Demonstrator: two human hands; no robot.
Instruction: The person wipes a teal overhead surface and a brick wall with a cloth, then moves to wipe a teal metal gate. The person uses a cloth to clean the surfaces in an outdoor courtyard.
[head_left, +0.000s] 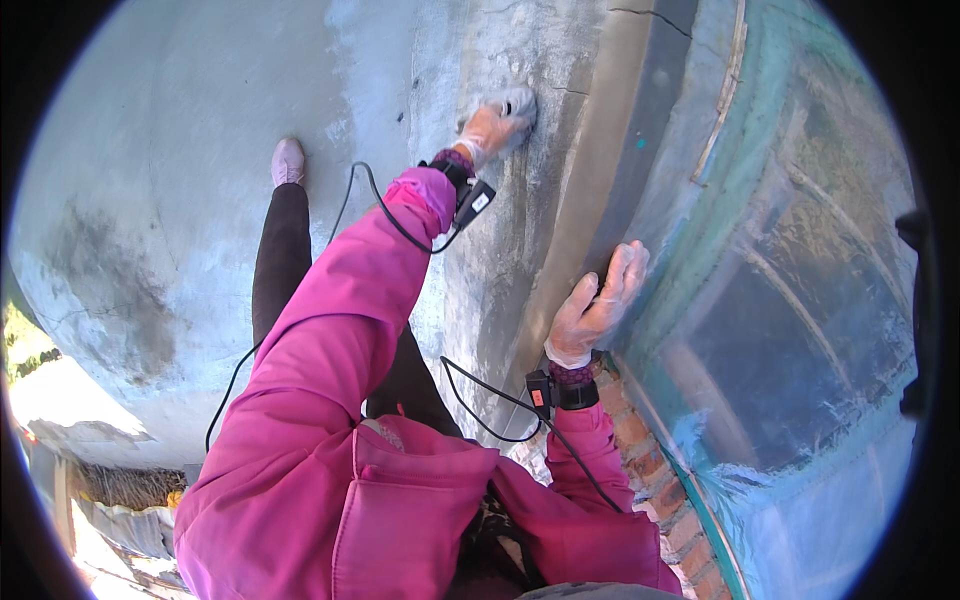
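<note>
My left hand (487, 131), in a clear thin plastic glove, is closed around a pale grey wad (519, 105), perhaps a cloth, against the stained, worn concrete. A small dark spot shows on the wad; its underside is hidden. My right hand (600, 304), gloved likewise, has its thumb apart from its fingers and holds nothing that I can see. It is beside the dark grey band (637, 127) along the window side; whether it touches the surface I cannot tell. Both wrists carry black straps with small boxes and cables over magenta sleeves.
A window covered with plastic sheeting (787, 315) stands at the right, with green edging and a brick wall (649, 465) below. Concrete floor (187, 112) spreads at the left, under one pale shoe (288, 160). Black cables loop beside both arms. Cracks mark the concrete.
</note>
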